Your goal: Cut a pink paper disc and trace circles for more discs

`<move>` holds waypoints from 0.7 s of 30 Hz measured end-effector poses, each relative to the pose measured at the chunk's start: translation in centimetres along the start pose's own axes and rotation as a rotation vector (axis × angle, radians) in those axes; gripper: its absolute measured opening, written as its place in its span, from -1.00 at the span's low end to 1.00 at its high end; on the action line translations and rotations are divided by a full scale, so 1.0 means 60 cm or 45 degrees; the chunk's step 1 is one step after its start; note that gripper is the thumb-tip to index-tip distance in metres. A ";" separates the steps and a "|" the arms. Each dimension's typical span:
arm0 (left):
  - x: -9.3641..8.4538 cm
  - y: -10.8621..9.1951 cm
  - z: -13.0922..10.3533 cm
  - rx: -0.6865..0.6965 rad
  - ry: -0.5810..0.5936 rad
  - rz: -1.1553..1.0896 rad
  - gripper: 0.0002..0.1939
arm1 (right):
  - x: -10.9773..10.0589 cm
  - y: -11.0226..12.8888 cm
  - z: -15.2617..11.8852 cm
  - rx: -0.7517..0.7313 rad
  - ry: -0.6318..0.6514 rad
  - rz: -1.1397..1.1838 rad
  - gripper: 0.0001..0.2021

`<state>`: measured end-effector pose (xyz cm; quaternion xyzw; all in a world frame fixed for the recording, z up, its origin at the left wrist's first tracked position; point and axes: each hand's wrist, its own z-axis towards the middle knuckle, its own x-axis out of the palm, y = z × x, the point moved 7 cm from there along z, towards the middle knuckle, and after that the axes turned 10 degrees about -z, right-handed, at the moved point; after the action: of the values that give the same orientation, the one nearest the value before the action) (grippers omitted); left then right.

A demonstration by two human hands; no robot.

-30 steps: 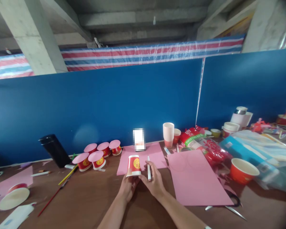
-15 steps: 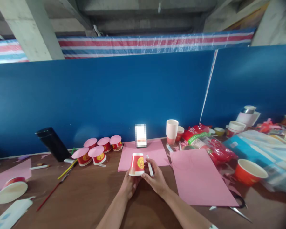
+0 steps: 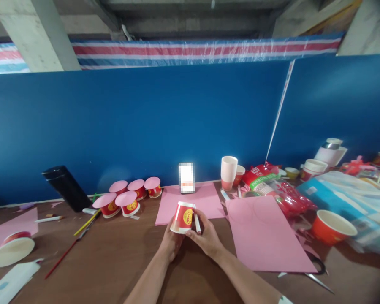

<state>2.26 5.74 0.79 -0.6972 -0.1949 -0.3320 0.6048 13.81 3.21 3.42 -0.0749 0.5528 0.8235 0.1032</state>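
A red paper cup with a yellow round emblem is upside down, slightly tilted, above the table's front middle. My left hand is closed around its lower left side; some of those fingers are hidden behind the cup. On the other side my right hand grips a slim white marker, which stands nearly upright beside the cup. The right thumb rests by the cup's rim. Just beyond lies pink paper, with a phone, its screen blurred out, propped at the back.
Several red cups topped with pink discs stand to the left, near a black bottle and a paintbrush. Rightward are a pink sheet, scissors, an orange paper bowl, stacked cups and a red cup package.
The cup has tilted slightly, and the marker has shifted a little left, closer to the cup. The camera view has moved slightly. Both hands keep their grips.
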 end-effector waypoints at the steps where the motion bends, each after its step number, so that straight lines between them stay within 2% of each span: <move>1: -0.002 0.000 0.000 0.000 -0.018 -0.012 -0.40 | 0.000 0.002 0.000 -0.013 -0.003 -0.002 -0.37; 8: -0.005 0.001 0.002 0.023 0.009 -0.027 -0.50 | -0.001 0.009 -0.003 -0.046 -0.022 -0.016 -0.32; 13: -0.011 0.006 0.007 0.009 -0.067 0.001 -0.56 | 0.003 0.007 -0.003 -0.019 0.003 0.032 -0.29; 16: -0.010 0.008 0.008 -0.005 -0.069 0.005 -0.54 | 0.005 0.005 -0.002 -0.018 0.009 0.118 -0.28; 21: -0.004 0.003 0.005 0.043 0.011 0.001 -0.45 | 0.002 0.003 -0.001 -0.025 -0.039 0.203 -0.28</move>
<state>2.28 6.01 0.45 -0.6856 -0.1973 -0.3315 0.6174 13.63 3.12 3.51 -0.0191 0.5472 0.8356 0.0449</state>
